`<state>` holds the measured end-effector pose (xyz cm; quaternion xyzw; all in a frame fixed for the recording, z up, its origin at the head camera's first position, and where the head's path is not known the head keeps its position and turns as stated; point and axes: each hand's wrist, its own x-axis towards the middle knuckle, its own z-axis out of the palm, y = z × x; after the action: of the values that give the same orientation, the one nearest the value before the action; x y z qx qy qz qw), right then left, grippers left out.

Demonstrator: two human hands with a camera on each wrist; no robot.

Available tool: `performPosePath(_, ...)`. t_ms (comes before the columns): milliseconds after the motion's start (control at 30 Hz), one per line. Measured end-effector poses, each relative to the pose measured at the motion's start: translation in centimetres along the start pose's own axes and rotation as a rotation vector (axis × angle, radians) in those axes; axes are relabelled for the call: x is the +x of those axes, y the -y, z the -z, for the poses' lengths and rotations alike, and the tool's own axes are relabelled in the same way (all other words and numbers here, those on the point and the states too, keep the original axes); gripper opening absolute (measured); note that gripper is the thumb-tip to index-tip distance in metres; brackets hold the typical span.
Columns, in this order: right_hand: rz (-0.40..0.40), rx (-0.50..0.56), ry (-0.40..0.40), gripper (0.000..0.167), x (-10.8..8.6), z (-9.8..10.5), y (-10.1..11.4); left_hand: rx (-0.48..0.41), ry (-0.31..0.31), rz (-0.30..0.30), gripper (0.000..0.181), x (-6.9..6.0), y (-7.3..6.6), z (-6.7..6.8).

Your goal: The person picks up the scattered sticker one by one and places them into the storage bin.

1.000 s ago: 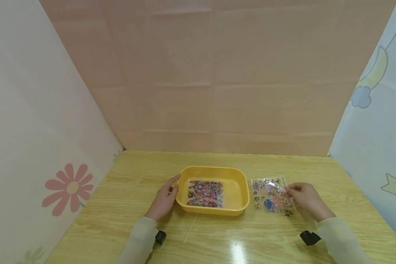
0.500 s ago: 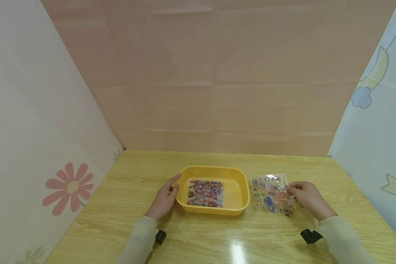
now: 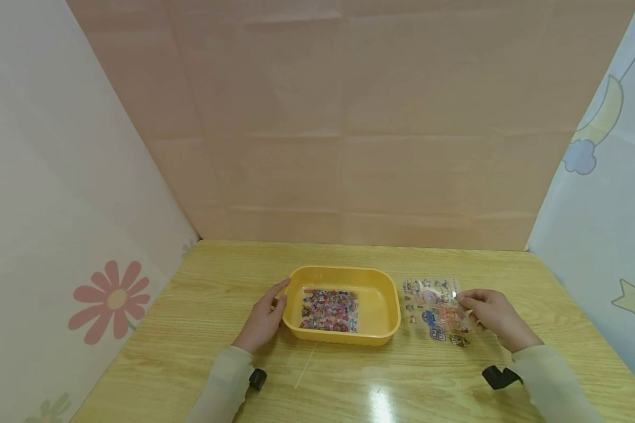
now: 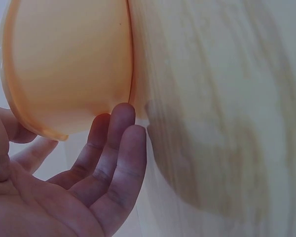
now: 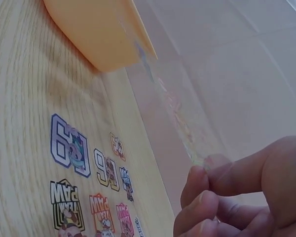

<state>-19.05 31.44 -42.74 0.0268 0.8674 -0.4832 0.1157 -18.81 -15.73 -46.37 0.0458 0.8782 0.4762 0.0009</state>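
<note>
My left hand [image 3: 261, 320] holds the left end of a yellow plastic tray [image 3: 373, 339], thumb at the rim and fingers against the outer wall in the left wrist view. Inside the tray lie colourful cartoon stickers [image 3: 328, 311]. To the tray's right, my right hand [image 3: 494, 317] pinches the right edge of a clear sticker sheet [image 3: 427, 292] between thumb and forefinger. In the right wrist view this clear sheet [image 5: 175, 111] is raised and seen nearly edge-on. Printed stickers [image 5: 71, 145] appear below it at the table; whether they are on a separate sheet I cannot tell.
The wood-grain table [image 3: 233, 264] is bordered by a tan back panel [image 3: 338, 176], a flower-patterned left wall [image 3: 47, 194] and a right wall [image 3: 603, 217] with moon and star drawings. Black straps sit at both wrists.
The clear sheet has shifted and tilted slightly in my right hand, its glare moving toward the fingers. That hand has moved a little; my left hand and the tray stay put.
</note>
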Motion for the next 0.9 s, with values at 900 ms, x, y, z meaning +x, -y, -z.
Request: performPosePath(900,0.023,0.023,0.021,0.053,0.01,-0.93,0.4,-0.005,0.001,0.005,0.045,-0.15,-0.13,-0.02)
